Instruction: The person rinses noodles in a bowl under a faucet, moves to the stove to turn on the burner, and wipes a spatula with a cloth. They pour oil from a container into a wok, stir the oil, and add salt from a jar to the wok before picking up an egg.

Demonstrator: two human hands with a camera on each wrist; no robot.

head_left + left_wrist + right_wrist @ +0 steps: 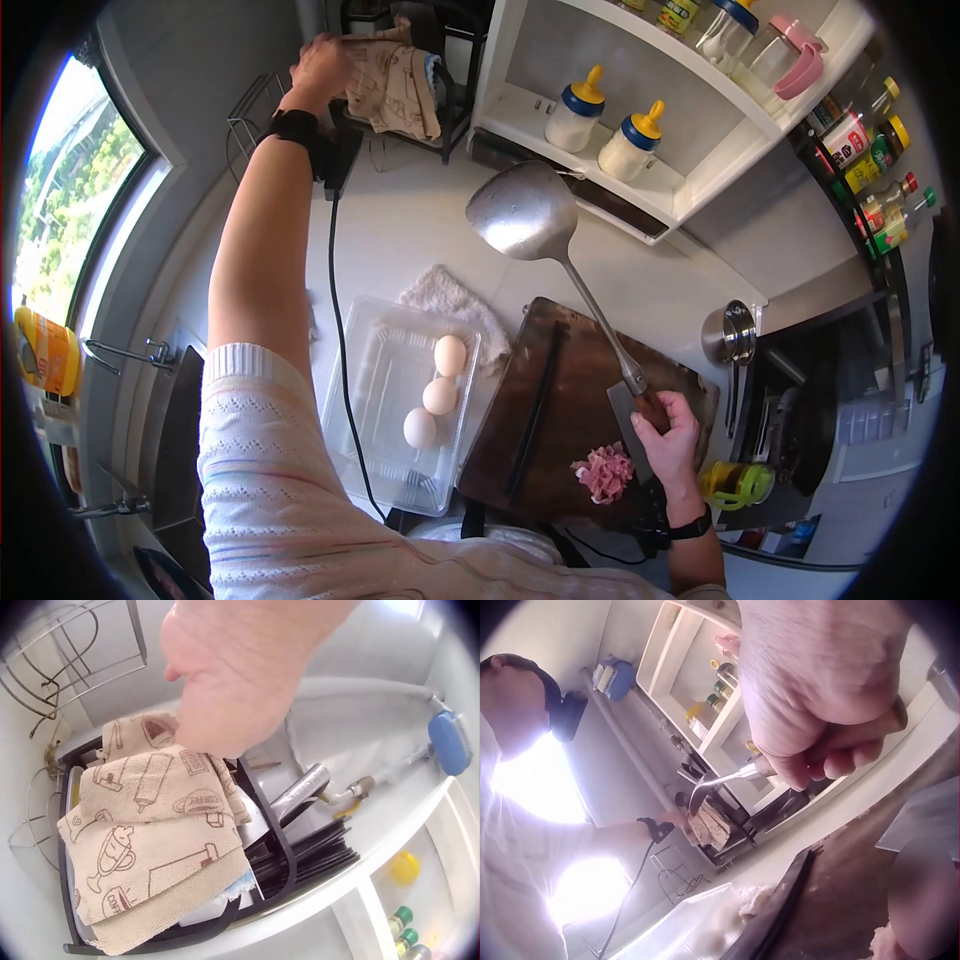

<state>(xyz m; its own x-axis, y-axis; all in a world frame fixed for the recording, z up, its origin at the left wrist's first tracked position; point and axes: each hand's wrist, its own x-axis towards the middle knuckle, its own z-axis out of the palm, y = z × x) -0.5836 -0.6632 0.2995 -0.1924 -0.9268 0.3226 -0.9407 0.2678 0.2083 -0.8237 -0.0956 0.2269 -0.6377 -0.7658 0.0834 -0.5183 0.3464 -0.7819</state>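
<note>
My right hand (668, 440) grips the wooden handle of a metal wok spatula (520, 212), its broad blade raised over the counter. Below that hand a cleaver (624, 408) lies on the dark cutting board (500, 420), beside a small heap of chopped raw meat (604, 473). At the back left, my left hand (322, 74) is at the upper edge of a beige printed cloth (392, 88). The left wrist view has the cloth (157, 840) draped over a black rack (283, 855), with the left fingertips hidden behind the hand.
A clear plastic tray (350, 400) with three eggs (440, 396) stands left of the board, near a white rag (455, 300). A black cable (342, 330) crosses the tray. White shelves (690, 190) hold bottles. Black chopsticks (535, 410) lie on the board.
</note>
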